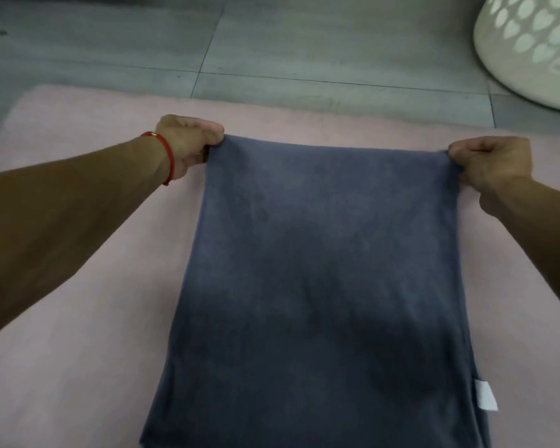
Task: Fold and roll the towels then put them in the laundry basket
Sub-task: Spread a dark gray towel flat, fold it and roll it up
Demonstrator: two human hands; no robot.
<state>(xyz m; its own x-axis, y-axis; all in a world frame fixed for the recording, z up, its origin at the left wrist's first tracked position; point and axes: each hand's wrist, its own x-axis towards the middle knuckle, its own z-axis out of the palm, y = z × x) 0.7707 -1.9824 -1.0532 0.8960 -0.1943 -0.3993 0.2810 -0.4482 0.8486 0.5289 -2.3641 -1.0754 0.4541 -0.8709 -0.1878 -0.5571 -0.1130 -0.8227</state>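
Blue towel [320,270] corners sit pinched in your hands: left hand [188,143] grips the far left corner, right hand [492,163] the far right. The towel lies on a pink mat [78,350]. The white basket [530,50] stands far right.

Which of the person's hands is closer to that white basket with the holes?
The right hand. It grips the blue towel's far right corner, below and just left of the laundry basket. The left hand grips the far left corner, across the towel's width from it.
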